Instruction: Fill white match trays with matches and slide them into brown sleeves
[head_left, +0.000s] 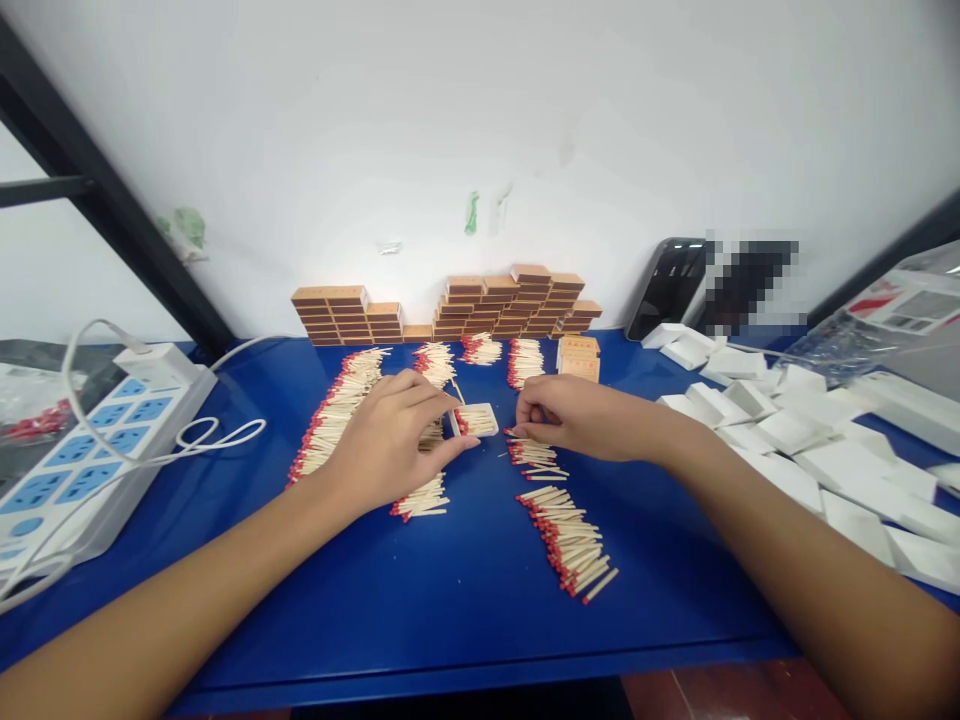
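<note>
A small white matchbox tray (486, 425) with red-tipped matches lying in it is pinched between the thumb and fingers of my left hand (401, 435). Just right of the tray, my right hand (566, 415) is closed with its fingertips down at a pile of matches (536, 458). Whether a match is between those fingertips is hidden. Nearer me lies another heap of matches (566, 540). A long row of matches (330, 425) stretches out left of my left hand, and more matches (426, 498) show beneath it.
Stacked matchboxes (517, 305) line the wall, with flat orange box sleeves (577, 358) before them. White empty trays (810, 435) heap up on the right, near a phone (664, 290) leaning on the wall. A power strip (97, 440) with white cables sits left on the blue table (465, 620).
</note>
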